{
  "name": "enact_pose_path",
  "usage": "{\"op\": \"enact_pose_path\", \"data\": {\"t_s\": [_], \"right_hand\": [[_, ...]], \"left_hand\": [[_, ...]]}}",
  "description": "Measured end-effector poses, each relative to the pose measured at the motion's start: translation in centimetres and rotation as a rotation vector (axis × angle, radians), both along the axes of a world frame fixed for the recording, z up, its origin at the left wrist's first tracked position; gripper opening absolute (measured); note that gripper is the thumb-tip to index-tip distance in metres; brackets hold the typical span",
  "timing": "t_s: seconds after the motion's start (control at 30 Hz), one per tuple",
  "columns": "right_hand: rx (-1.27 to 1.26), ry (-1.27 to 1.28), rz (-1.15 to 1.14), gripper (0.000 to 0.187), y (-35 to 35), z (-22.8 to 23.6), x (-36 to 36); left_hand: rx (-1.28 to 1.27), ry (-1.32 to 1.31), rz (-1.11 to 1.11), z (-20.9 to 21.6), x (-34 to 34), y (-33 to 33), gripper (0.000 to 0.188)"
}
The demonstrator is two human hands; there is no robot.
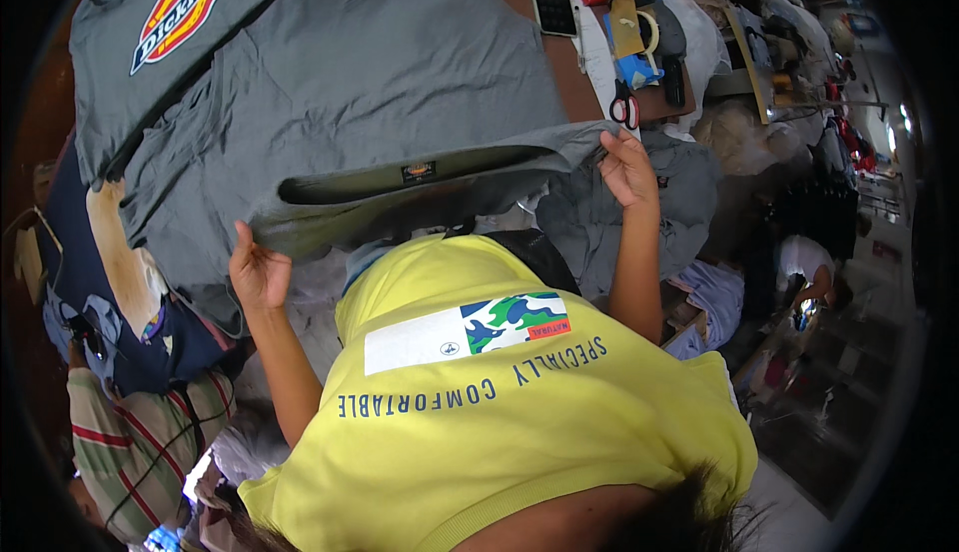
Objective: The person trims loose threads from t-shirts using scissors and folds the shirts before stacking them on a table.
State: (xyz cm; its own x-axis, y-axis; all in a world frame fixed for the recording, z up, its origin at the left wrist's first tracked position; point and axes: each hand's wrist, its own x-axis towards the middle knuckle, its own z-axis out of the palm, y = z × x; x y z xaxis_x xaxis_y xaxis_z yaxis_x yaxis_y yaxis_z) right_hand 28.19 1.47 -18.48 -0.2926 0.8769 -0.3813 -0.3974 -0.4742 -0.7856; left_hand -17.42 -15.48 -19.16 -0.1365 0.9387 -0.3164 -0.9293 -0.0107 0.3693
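Observation:
A grey T-shirt [350, 102] lies spread on the table, its neck opening toward me and a small dark label inside the collar. My right hand [629, 167] pinches the shirt's edge to the right of the neck opening. On the other side, my left hand [262, 272] has its fingers curled and thumb raised at the near edge, closed on the cloth. Between the hands the neckline hangs slightly open over the table's front. Another grey shirt [125, 37] with a red, yellow and blue printed emblem lies at the far left.
A phone [553, 2], red-handled scissors [624, 105] and a tape roll [650, 32] lie at the far right of the table. More grey garments [679, 187] are piled beside my right forearm. Another person [150, 442] in a striped top is at lower left; one more [804, 267] sits farther right.

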Motion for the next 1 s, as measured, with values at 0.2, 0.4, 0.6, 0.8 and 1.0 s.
{"op": "enact_pose_path", "data": {"t_s": [0.2,0.4,0.6,0.8,1.0], "right_hand": [[-0.547,-0.019,0.274,0.044,-2.7,-0.8,-4.9],[-0.172,0.306,0.168,0.044,-0.9,-2.1,-1.1],[0.077,0.493,0.242,0.06,0.7,2.0,-3.5],[0.256,0.236,0.178,0.055,1.4,2.0,-2.5],[0.413,0.226,0.064,0.03,0.7,3.9,5.4]], "left_hand": [[-0.033,-0.054,0.028,-1.9,0.2,-1.0,0.029],[-0.034,0.088,0.086,-1.2,-2.2,-4.3,0.026],[0.048,0.132,0.162,-2.7,-1.9,-5.6,0.041],[0.035,-0.062,-0.482,-4.0,3.2,-5.8,0.06],[0.377,0.702,-0.086,-2.0,-4.3,-8.9,0.059]]}}
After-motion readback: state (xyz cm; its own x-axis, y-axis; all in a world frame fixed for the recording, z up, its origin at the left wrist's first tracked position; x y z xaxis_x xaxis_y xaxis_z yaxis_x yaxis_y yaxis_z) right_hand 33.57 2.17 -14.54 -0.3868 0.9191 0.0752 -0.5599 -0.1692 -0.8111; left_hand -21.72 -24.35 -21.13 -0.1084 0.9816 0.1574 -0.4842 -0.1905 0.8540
